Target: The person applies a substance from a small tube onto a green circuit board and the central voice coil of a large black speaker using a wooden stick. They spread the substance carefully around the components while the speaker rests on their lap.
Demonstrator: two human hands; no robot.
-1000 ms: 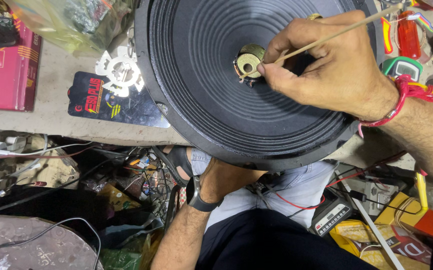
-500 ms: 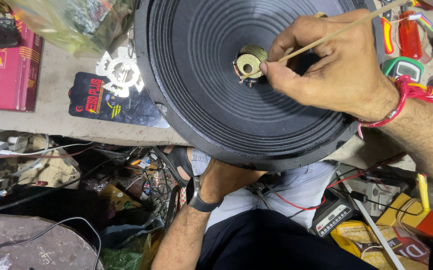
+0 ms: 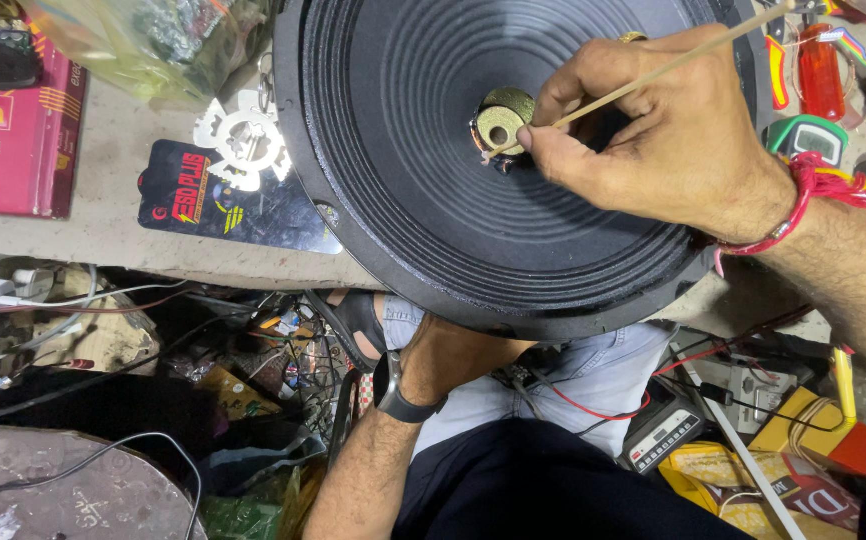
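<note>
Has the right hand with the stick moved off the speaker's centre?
No. The right hand holds the stick tip at the brass centre of the speaker cone, as before.

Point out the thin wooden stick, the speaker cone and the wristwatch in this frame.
thin wooden stick (image 3: 653,75), head view, mid-shaft above the right hand.
speaker cone (image 3: 403,170), head view, ribbed black surface left of centre.
wristwatch (image 3: 393,385), head view, dark case on the left wrist.
</note>
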